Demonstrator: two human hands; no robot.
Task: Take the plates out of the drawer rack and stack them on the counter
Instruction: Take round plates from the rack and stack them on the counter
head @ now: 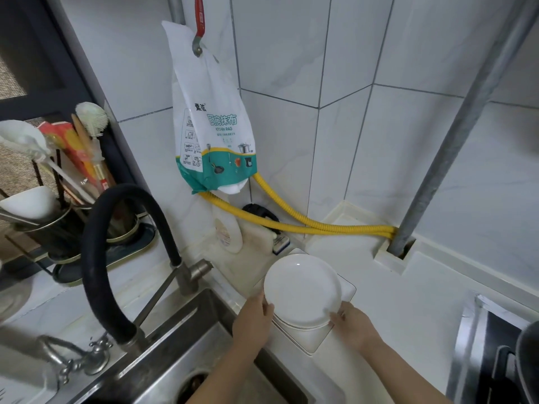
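The white desk (423,287) carries a square plate (313,341) (beside the sink (180,345)), with round plates (302,291) stacked on it. Left hand (252,319) and right hand (354,326) grip the top plate's rim, fingers curled.

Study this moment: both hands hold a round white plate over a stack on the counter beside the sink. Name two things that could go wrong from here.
1. The round plate is held only at its rim by the left hand and right hand; it could slip and chip the stack.
2. The stack stands near the sink edge; a nudge might tip it in.
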